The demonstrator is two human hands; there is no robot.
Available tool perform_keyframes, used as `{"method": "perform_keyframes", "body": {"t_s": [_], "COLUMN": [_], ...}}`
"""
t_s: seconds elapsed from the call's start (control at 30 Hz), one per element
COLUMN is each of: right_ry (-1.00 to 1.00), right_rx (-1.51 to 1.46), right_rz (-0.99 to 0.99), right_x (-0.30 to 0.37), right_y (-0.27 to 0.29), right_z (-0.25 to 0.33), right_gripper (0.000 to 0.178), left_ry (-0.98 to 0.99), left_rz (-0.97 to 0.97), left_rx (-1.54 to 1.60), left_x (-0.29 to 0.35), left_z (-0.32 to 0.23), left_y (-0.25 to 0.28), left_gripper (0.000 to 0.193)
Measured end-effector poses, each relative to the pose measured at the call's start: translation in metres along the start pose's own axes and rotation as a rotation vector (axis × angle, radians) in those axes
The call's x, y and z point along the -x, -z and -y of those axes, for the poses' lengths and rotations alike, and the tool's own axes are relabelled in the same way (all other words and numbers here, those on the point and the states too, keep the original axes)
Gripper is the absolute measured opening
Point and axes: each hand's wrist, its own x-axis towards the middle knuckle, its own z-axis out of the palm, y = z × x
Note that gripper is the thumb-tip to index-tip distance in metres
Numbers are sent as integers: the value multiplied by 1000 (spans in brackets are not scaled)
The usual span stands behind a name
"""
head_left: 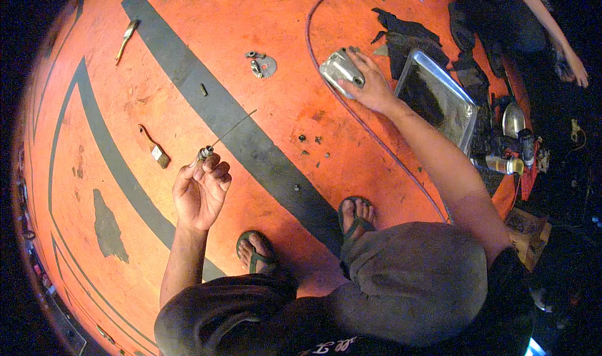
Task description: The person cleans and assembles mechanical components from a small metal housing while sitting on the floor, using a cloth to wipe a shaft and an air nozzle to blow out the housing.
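My left hand (pixel 202 196) is raised over the floor, its fingers pinching a small metal fitting with a long thin rod (pixel 235 127). The rod points up and to the right. My right hand (pixel 371 86) grips a rounded silver metal housing (pixel 340 72) from its right side; a dark round hole shows in its near end. The housing's exact kind is unclear. Between the hands, toward the far side, lies a toothed metal disc with small parts (pixel 266 67). Several small dark pieces (pixel 303 138) are scattered nearer to me.
A purple hose (pixel 370 127) curves past the housing. At the right stands a metal tray (pixel 467 92) with dark residue, near black rags (pixel 401 33) and tools. Two brushes (pixel 128 41) and a small cylinder (pixel 203 90) lie left. Another person's arm (pixel 552 23) reaches in at top right.
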Motion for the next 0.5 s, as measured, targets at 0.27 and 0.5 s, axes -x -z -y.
{"method": "perform_keyframes", "body": {"t_s": [0.27,0.5], "right_ry": [151,259], "right_rx": [272,-118], "right_rz": [-95,379], "right_x": [28,114], "right_y": [-8,-20], "right_z": [14,84], "right_gripper": [75,36], "left_ry": [-14,-16], "left_rz": [-26,-86], "left_rx": [-28,17], "left_x": [-1,-4], "left_z": [0,2], "left_y": [0,-3], "left_gripper": [23,13]}}
